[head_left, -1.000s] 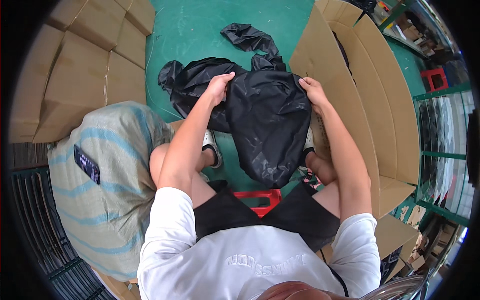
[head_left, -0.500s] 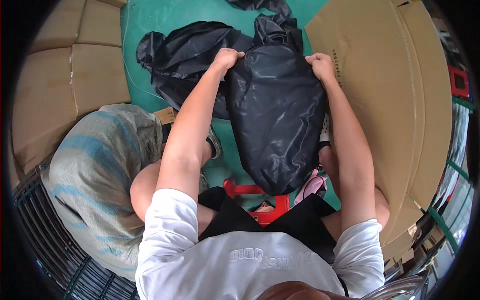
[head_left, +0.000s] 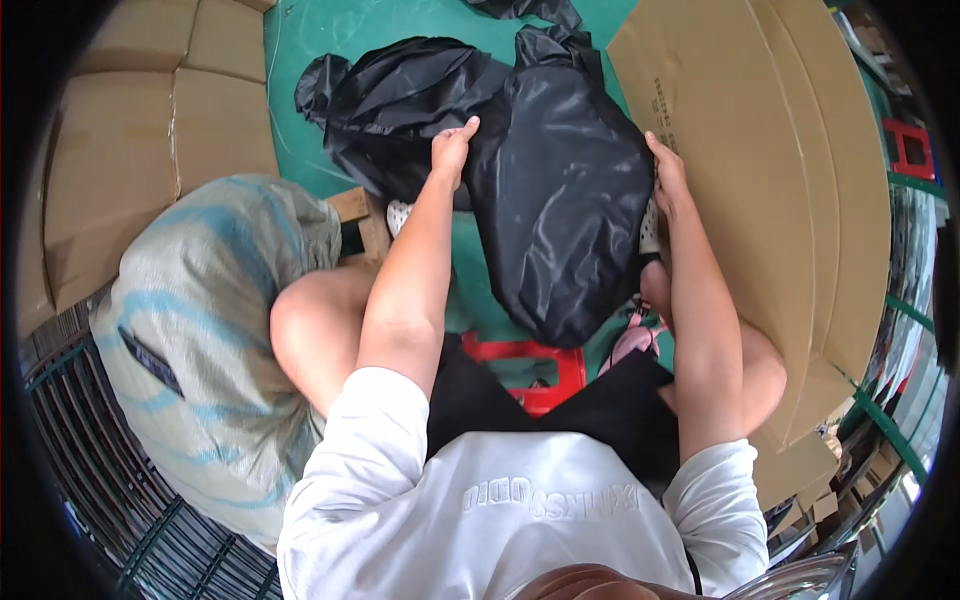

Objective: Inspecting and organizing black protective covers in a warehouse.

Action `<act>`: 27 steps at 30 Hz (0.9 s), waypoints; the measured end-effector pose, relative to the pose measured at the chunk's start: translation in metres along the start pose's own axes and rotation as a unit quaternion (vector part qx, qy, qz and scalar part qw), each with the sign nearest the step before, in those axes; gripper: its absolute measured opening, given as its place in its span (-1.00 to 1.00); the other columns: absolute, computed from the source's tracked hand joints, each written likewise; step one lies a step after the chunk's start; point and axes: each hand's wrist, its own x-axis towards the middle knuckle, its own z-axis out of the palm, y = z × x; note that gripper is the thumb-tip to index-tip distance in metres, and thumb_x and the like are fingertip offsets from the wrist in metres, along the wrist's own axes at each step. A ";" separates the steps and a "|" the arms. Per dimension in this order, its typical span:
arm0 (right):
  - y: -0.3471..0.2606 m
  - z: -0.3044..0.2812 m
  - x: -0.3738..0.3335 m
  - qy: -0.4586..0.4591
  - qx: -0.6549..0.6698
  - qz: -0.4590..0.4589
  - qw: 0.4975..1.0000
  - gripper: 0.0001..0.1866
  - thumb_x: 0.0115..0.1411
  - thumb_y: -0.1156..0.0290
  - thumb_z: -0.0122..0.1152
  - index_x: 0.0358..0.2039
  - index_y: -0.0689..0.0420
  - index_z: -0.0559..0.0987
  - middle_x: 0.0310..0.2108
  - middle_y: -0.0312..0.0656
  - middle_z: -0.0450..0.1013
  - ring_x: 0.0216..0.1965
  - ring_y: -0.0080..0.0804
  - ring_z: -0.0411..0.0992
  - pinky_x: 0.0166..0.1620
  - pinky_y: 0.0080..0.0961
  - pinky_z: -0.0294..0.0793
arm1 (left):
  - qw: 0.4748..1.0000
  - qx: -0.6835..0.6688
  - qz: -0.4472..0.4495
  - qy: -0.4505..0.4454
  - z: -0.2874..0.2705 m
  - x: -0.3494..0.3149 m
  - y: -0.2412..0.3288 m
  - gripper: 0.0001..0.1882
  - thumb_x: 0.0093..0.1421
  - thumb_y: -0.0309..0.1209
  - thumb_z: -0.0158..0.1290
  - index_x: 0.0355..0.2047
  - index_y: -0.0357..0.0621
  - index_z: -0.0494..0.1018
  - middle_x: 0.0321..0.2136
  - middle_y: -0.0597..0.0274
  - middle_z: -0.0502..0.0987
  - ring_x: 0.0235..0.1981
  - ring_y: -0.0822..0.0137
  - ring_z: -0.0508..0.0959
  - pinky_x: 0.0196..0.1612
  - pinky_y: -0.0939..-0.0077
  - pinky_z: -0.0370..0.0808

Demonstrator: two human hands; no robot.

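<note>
A filled, shiny black fabric bag (head_left: 570,190) lies lengthwise in front of me, its gathered end far and its rounded end near my knees. My left hand (head_left: 453,152) is at its upper left edge, thumb stretched out and the other fingers curled at the fabric. Along the opposite edge, my right hand (head_left: 668,172) rests against the bag's side with the thumb up; its other fingers are mostly hidden. Left of this bag lies a second black bundle (head_left: 400,95) of the same fabric, with a knotted-looking end.
A large cardboard sheet (head_left: 770,220) stands along my right. Cardboard boxes (head_left: 110,150) are stacked at left, behind a bulging woven sack (head_left: 220,330) with blue stripes. A red plastic stool (head_left: 565,375) sits between my legs on the green floor (head_left: 310,30). More black fabric (head_left: 530,8) lies at the far edge.
Both hands have shifted from the bag's upper corners to lower down its sides. The bag's near end has moved away from me, uncovering more of the red stool.
</note>
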 end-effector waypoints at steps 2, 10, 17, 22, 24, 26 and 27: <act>-0.002 -0.029 -0.020 -0.066 -0.002 0.068 0.995 -0.51 0.20 -0.02 0.24 -0.09 0.15 0.57 -0.16 -0.18 0.57 -0.15 -0.40 0.51 -0.05 -0.47 0.41 | 0.994 -0.100 -0.031 0.002 0.004 -0.049 -0.005 -0.55 0.12 -0.08 0.27 -0.33 -0.31 0.54 -0.36 0.25 0.55 -0.31 0.45 0.46 -0.17 0.50 0.39; 0.054 -0.045 -0.105 -0.095 0.116 0.081 0.985 -0.44 0.08 0.24 0.36 0.06 0.20 0.48 0.02 -0.12 0.49 0.09 -0.28 0.40 0.22 -0.33 0.27 | 0.973 -0.194 -0.111 -0.059 -0.011 -0.197 -0.094 -0.63 0.11 -0.16 0.28 -0.32 -0.25 0.55 -0.31 0.18 0.59 -0.31 0.36 0.54 -0.13 0.43 0.46; 0.072 -0.042 -0.173 0.042 -0.008 0.097 0.994 -0.72 0.03 0.16 0.36 -0.36 0.02 0.51 -0.66 -0.50 0.28 -0.64 -0.54 0.20 -0.43 -0.53 0.18 | 0.955 -0.253 -0.141 0.066 -0.009 -0.261 -0.155 -0.49 0.11 -0.17 0.28 -0.16 -0.44 0.53 -0.12 0.06 0.57 -0.11 0.27 0.52 0.06 0.43 0.38; 0.082 -0.024 -0.218 0.143 -0.002 0.117 0.983 -0.66 0.04 0.00 0.32 -0.50 -0.08 0.41 -0.77 -0.53 0.00 -0.74 -0.57 -0.03 -0.53 -0.57 -0.02 | 0.906 -0.345 -0.211 0.127 0.001 -0.300 -0.139 -0.34 0.08 -0.14 0.29 0.02 -0.45 0.44 0.03 0.06 0.49 -0.02 0.21 0.50 0.13 0.33 0.35; 0.098 -0.027 -0.226 0.172 -0.033 0.127 0.976 -0.60 0.01 -0.03 0.34 -0.63 -0.14 0.32 -0.79 -0.51 0.00 -0.74 -0.55 0.00 -0.56 -0.54 -0.01 | 0.887 -0.364 -0.241 0.149 0.004 -0.309 -0.135 -0.35 0.06 -0.11 0.31 -0.02 -0.44 0.48 0.01 0.08 0.51 -0.04 0.22 0.49 0.11 0.36 0.36; 0.112 -0.027 -0.233 0.199 -0.037 0.157 0.967 -0.51 -0.01 0.00 0.37 -0.73 -0.19 0.20 -0.79 -0.50 0.03 -0.74 -0.53 0.03 -0.59 -0.53 0.00 | 0.854 -0.406 -0.288 0.150 0.012 -0.321 -0.117 -0.27 0.05 -0.07 0.29 0.00 -0.52 0.44 0.05 0.04 0.48 -0.01 0.20 0.47 0.14 0.33 0.34; 0.110 -0.010 -0.245 0.222 0.014 0.182 0.958 -0.43 -0.02 0.06 0.39 -0.77 -0.19 0.10 -0.79 -0.46 0.05 -0.74 -0.50 0.07 -0.58 -0.53 0.03 | 0.852 -0.409 -0.286 0.159 0.010 -0.317 -0.125 -0.27 0.05 -0.07 0.29 0.00 -0.52 0.44 0.05 0.04 0.48 -0.01 0.20 0.47 0.14 0.33 0.34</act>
